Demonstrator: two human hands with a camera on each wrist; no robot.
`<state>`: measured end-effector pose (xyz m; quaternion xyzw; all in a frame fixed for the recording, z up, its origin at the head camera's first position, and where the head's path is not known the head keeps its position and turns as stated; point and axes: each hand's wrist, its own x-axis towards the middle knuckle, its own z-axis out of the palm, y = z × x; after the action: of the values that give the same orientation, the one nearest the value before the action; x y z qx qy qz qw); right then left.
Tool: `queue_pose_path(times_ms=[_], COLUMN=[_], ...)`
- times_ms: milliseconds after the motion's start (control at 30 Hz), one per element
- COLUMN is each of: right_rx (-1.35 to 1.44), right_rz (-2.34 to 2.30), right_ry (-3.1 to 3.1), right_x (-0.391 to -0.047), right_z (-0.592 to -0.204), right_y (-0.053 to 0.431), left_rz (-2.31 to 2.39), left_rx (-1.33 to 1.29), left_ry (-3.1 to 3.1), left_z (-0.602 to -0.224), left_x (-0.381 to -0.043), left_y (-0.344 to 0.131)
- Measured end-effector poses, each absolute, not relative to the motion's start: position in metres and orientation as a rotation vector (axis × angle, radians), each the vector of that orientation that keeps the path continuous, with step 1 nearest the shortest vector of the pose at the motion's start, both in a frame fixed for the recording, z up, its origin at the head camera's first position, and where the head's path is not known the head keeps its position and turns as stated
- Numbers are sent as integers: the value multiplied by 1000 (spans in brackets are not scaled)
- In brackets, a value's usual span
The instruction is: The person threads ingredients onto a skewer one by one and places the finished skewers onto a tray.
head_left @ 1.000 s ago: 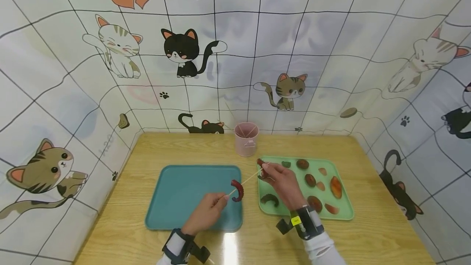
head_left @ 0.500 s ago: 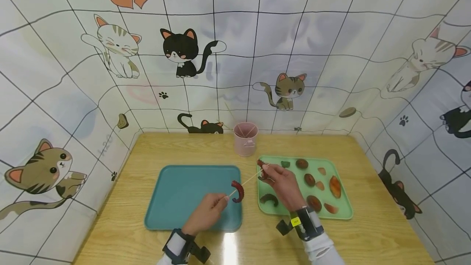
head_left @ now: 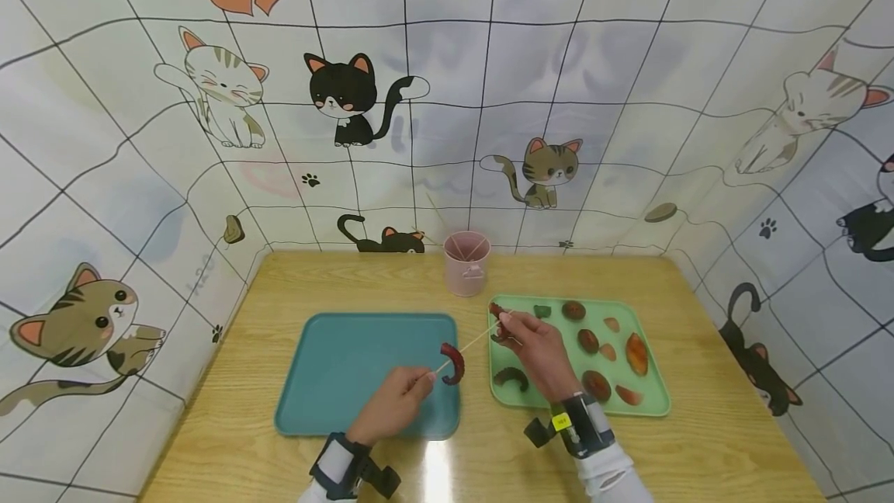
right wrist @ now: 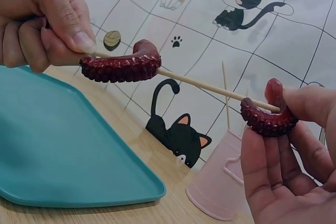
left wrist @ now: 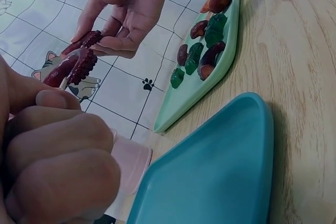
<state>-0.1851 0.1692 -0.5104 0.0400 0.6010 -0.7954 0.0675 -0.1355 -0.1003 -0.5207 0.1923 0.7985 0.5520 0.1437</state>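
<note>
My left hand [head_left: 393, 402] grips a thin wooden skewer [right wrist: 205, 84] near one end, over the right part of the teal tray [head_left: 335, 363]. Threaded on the skewer close to those fingers is a curved, dark red octopus tentacle [right wrist: 123, 65] with rows of suckers. At the skewer's other end, above the left side of the light green tray [head_left: 649, 404], my right hand [head_left: 541, 355] pinches a second red tentacle [right wrist: 270, 125] between thumb and fingers. The skewer's tip meets the inner curve of this piece in the right wrist view, and fingers hide part of it.
A pink bucket [head_left: 466, 276] with several skewers stands behind the trays by the cat-print backdrop. On the green tray lie another curved tentacle [head_left: 511, 379], several brown rounded pieces [head_left: 597, 385], green pieces [left wrist: 194, 56] and an orange-brown piece [head_left: 637, 355].
</note>
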Motion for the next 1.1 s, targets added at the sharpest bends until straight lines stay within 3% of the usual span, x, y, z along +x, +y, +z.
queue_pose_path(times_ms=[1100], right_rx=[85], right_rz=[-2349], right_ry=[1876], right_x=[-174], right_z=[-521], right_y=[140], left_rz=[1571], left_rx=[567], left_ry=[2400], left_z=[-527], left_x=[-141], left_y=[-88])
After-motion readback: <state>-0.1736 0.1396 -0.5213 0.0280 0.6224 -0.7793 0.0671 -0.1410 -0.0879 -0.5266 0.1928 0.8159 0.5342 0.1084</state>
